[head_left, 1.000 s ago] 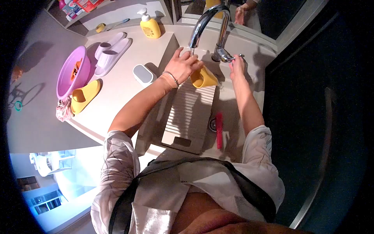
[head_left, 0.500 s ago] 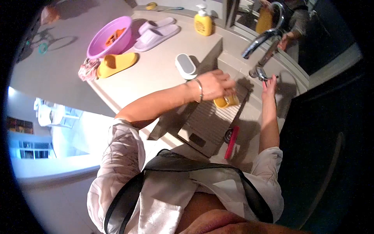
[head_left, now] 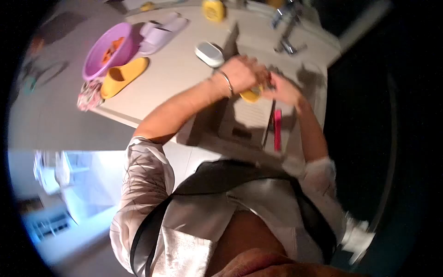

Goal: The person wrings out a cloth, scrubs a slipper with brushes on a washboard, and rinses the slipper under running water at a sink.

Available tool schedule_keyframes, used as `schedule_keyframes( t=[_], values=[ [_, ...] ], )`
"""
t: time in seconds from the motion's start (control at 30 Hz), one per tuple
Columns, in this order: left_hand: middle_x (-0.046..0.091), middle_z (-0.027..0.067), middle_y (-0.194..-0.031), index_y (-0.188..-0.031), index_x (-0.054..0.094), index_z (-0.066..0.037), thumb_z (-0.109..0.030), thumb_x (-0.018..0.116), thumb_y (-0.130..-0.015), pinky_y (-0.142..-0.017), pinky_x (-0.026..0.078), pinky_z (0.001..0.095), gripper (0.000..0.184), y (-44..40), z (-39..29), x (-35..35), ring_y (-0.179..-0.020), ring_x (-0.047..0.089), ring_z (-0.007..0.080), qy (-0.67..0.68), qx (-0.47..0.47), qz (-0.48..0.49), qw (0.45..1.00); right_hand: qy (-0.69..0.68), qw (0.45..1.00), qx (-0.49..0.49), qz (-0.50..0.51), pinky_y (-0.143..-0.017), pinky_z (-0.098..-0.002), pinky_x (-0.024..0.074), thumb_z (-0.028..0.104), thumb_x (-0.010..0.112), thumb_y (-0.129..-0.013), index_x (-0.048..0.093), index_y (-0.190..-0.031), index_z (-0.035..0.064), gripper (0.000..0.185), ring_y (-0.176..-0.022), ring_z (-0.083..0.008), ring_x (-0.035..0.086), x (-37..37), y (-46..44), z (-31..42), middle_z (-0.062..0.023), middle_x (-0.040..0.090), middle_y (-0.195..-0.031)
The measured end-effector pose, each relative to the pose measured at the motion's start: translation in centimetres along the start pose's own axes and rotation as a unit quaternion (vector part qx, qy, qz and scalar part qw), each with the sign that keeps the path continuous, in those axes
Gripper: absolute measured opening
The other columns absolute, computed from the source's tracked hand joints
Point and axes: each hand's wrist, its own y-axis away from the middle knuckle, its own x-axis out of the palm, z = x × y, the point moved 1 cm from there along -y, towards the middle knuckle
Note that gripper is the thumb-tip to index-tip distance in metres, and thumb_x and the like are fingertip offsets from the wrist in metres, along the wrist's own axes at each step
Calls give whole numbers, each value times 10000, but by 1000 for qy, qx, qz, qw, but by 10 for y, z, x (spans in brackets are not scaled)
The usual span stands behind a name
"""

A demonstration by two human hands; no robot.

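Over the ridged washboard (head_left: 244, 117) in the sink, my left hand (head_left: 241, 75) is closed around a yellow slipper (head_left: 250, 95). Most of that slipper is hidden by the fingers. My right hand (head_left: 285, 90) reaches in from the other side, its blurred fingers closed at the slipper's right edge. A long pink-red bar (head_left: 277, 130), perhaps a brush, lies just right of the washboard. The chrome tap (head_left: 287, 44) stands beyond both hands, and no hand touches it.
Left on the counter are a purple basin (head_left: 94, 57) with orange cloth, another yellow slipper (head_left: 124, 77), lilac slippers (head_left: 159, 37) and a patterned cloth (head_left: 90, 94). A white-grey oval object (head_left: 209, 54) sits by the sink edge, with a yellow bottle (head_left: 213, 10) behind.
My right hand has left the tap's lever and come to the slipper beside my left hand. My left hand still holds the slipper over the washboard. The view has shifted.
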Motion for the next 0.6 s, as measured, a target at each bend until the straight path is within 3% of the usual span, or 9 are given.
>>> schedule_keyframes(
  t=[0.07, 0.23, 0.3, 0.33, 0.37, 0.43, 0.47, 0.53, 0.6],
  values=[
    [568, -9, -880, -927, 610, -129, -208, 578, -700, -726, 436, 300, 243, 35, -19, -53, -839, 552, 161, 4, 44, -76, 996, 231, 967, 102, -35, -788, -334, 467, 322, 667, -714, 568, -1023, 42, 428, -891, -217, 598, 46, 6, 86, -161, 613, -956],
    [556, 31, -1015, -1132, 549, -150, -142, 613, -701, -829, 393, 335, 436, 57, -38, -47, -933, 532, 204, 73, -17, -23, 997, 371, 910, 91, -164, -751, -375, 486, 306, 624, -738, 605, -970, 38, 354, -837, -278, 624, 66, 14, 52, -154, 636, -900],
    [495, 92, -1160, -1230, 486, -189, -120, 605, -734, -863, 395, 356, 515, 93, -47, -65, -1027, 495, 260, 89, -62, -55, 993, 188, 920, 96, -330, -755, -378, 484, 296, 627, -753, 610, -967, 37, 336, -828, -270, 625, 82, 35, 54, -161, 637, -881],
    [433, 121, -1236, -1237, 472, -173, -110, 594, -758, -922, 361, 390, 498, 116, -51, -72, -1108, 448, 284, 141, -77, 10, 987, 138, 906, 2, -400, -758, -362, 481, 297, 627, -779, 585, -1035, 40, 365, -817, -255, 626, 84, 46, 27, -147, 639, -882],
    [439, 125, -1235, -1228, 482, -167, -130, 595, -764, -948, 339, 405, 479, 136, -50, -73, -1127, 438, 284, 156, -72, 57, 983, 145, 903, 7, -405, -758, -362, 481, 297, 627, -779, 585, -1035, 40, 365, -817, -255, 626, 91, 57, 23, -147, 639, -882],
    [445, 128, -1234, -1219, 492, -162, -150, 595, -770, -974, 316, 420, 460, 172, -49, -66, -1146, 427, 284, 174, -61, 97, 978, -106, 734, -119, -660, -720, -290, 474, 372, 659, -775, 612, -965, 30, 394, -800, -143, 612, 99, 80, 19, -61, 649, -814],
    [451, 129, -1227, -1207, 507, -152, -182, 589, -777, -988, 292, 427, 438, 191, -51, -61, -1164, 412, 276, 158, -46, 132, 977, -99, 731, -116, -666, -720, -290, 474, 372, 659, -775, 612, -965, 30, 394, -800, -143, 612, 108, 93, 8, -61, 649, -814],
    [457, 130, -1219, -1195, 521, -142, -214, 582, -784, -1002, 268, 435, 422, 222, -60, -51, -1181, 397, 268, 148, -21, 164, 975, 14, 734, 208, -646, -799, -336, 460, 353, 633, -788, 568, -1094, 34, 447, -901, -241, 605, 130, 120, -19, -128, 633, -963],
    [467, 129, -1220, -1172, 545, -131, -243, 581, -793, -1032, 227, 448, 397, 246, -69, -41, -1218, 364, 261, 185, -14, 180, 966, 81, 725, 234, -643, -807, -336, 456, 356, 636, -784, 578, -1076, 23, 446, -918, -240, 602, 150, 136, -27, -133, 633, -967]
  ],
)
